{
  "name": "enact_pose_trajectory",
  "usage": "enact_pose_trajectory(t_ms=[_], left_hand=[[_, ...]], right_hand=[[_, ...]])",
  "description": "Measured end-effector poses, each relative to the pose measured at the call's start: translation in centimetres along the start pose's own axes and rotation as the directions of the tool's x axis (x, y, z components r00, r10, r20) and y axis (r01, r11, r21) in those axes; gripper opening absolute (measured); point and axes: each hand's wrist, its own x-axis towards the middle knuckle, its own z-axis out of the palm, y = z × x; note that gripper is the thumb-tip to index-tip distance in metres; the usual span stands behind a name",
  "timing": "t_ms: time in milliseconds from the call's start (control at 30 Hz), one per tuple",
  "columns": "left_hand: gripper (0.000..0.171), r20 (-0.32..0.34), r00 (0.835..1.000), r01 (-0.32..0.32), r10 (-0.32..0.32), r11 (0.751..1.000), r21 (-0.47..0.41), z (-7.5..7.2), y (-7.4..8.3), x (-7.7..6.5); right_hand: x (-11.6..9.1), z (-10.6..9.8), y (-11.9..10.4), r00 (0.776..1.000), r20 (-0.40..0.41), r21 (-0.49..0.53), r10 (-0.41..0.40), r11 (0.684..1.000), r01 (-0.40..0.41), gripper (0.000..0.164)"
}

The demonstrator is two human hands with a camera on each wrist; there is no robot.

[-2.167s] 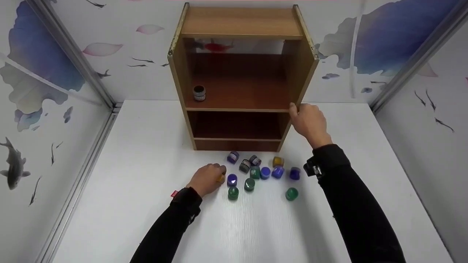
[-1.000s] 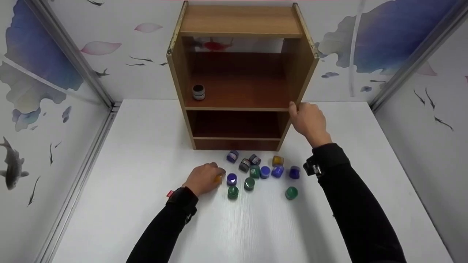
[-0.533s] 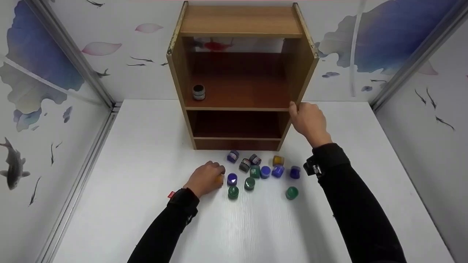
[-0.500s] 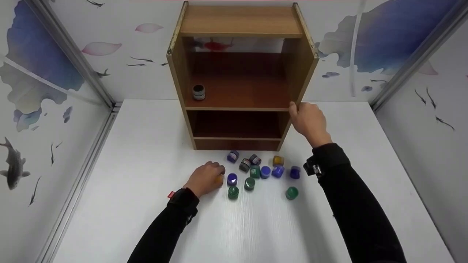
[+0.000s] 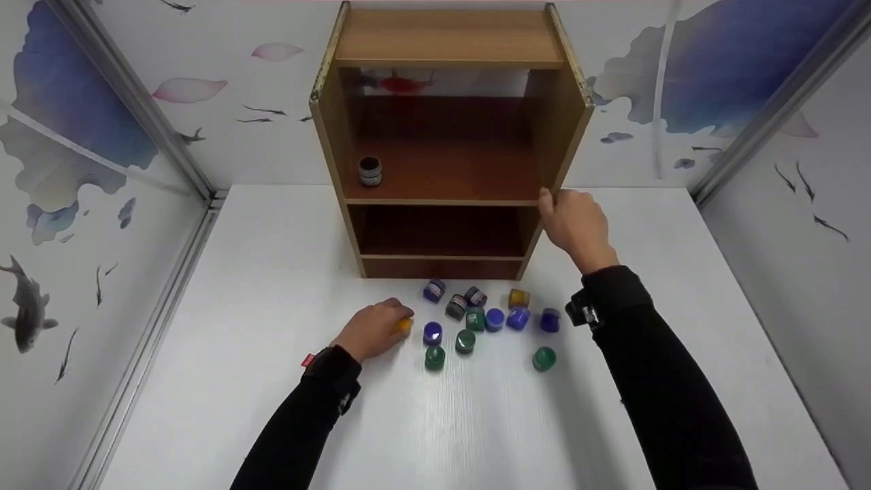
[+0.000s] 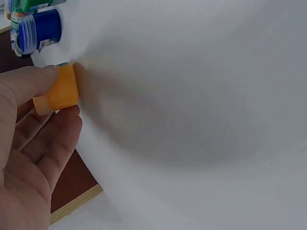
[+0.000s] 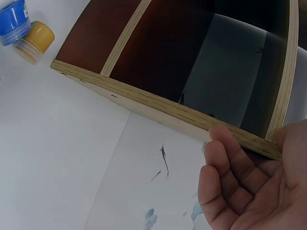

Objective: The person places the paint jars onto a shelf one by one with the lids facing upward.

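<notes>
While the left hand (image 5: 367, 332) pinches the yellow jar (image 5: 404, 325) in front of the shelf (image 5: 442, 269), whose side the right hand (image 5: 577, 228) grips, a rightward swing could knock the nearby blue jar (image 5: 432, 333), or a slack pinch drop the yellow one.

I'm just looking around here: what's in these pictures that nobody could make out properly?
- Yellow jar, left wrist view: partly covered by the left hand pinching it.
- Green jar, left wrist view: cut off by the top edge.
- Writing on the shelf's dark jar, head view: too small to read.
- Back of the cabinet's lower compartment, head view: lost in shadow.
</notes>
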Motion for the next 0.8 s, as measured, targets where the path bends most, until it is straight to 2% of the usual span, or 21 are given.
enact_pose_trajectory(t_ms=[133, 367, 800], left_hand=[[0.027, -0.008, 1.0, 0.001, -0.001, 1.0, 0.002, -0.09, -0.01, -0.19], [0.029, 0.032, 0.999, 0.021, -0.02, 0.999, -0.03, -0.22, 0.16, -0.38], [0.02, 0.033, 0.999, -0.008, 0.01, 0.998, -0.056, -0.14, -0.09, -0.06]], right_hand=[[-0.07, -0.04, -0.06, 1.0, 0.003, 0.002, -0.004, 1.0, 0.004, 0.052], [-0.19, -0.1, -0.09, 1.0, 0.001, 0.008, -0.018, 1.0, 0.018, 0.052], [-0.11, -0.03, -0.11, 1.0, 0.011, -0.005, 0.0, 1.0, 0.0, 0.051]])
